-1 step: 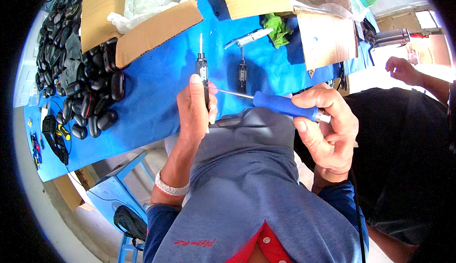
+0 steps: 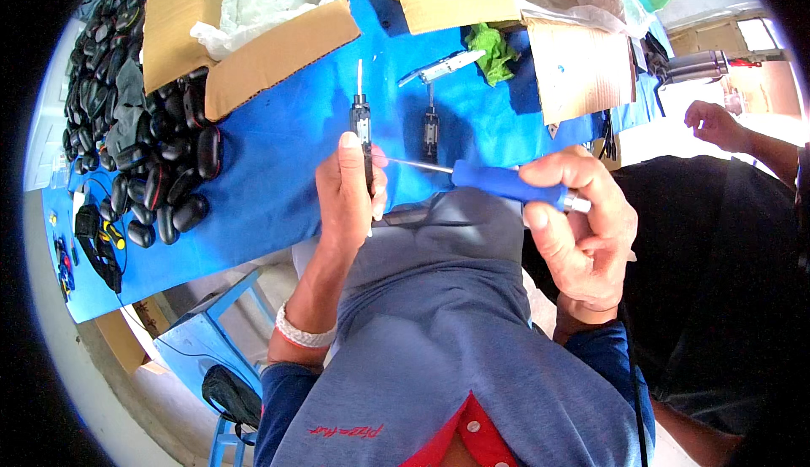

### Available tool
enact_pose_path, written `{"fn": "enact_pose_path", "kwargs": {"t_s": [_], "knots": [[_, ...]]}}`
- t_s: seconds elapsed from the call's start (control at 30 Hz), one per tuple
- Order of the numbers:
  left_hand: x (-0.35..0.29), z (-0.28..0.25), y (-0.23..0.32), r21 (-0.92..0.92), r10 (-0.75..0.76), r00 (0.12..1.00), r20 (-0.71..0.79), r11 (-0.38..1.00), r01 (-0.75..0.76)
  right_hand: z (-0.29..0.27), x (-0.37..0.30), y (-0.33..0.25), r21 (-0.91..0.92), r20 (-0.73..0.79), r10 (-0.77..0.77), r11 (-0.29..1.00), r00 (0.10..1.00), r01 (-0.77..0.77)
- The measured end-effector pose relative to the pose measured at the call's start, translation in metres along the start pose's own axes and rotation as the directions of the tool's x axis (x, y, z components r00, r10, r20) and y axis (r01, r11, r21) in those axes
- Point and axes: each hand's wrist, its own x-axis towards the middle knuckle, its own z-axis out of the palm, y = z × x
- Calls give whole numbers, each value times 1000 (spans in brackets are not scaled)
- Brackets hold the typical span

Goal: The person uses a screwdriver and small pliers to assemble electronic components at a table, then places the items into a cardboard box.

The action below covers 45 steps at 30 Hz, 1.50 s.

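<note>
My left hand (image 2: 344, 184) is closed around a slim black device (image 2: 361, 121) held upright, with a thin pale shaft sticking out of its top. In my right hand (image 2: 582, 222) is a screwdriver (image 2: 494, 182) with a blue handle, gripped between thumb and fingers. Its thin metal blade points left at the side of the black device. Whether the tip touches the device cannot be made out. On the blue cloth beyond my hands lies a similar dark device (image 2: 431, 134), and above it a white and grey slim part (image 2: 445, 68).
A pile of black oval cases (image 2: 173, 163) covers the left of the blue-covered table (image 2: 253, 176). Open cardboard boxes (image 2: 283, 58) with plastic lining stand at the back, near a crumpled green cloth (image 2: 492, 52). Another person's hand (image 2: 717, 125) is at the right. A blue stool (image 2: 207, 345) stands lower left.
The screwdriver has shifted slightly to the right, its handle blurred by motion. My left hand and the black device have barely moved.
</note>
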Motion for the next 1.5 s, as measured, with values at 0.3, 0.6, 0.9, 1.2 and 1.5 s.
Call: {"fn": "enact_pose_path", "kwargs": {"t_s": [0.3,0.6,0.9,1.2,1.5], "knots": [[1,0,0,-31,-35,999,-13,999,35,2,-5,-9,-137,-82,291,944,953,-300],[1,1,1,5,-18,1000,-20,1000,19,0,1,-9,34,29,116,993,993,-117],[-1,1,4,2,-31,999,-12,1000,31,-1,3,-10,-165,-54,188,967,981,-194],[0,0,5,-32,-51,998,-29,998,50,-2,6,-9,-60,37,109,992,993,-107],[0,1,4,-31,-47,999,-26,998,46,-1,6,-11,-50,-1,133,990,991,-133]]}}
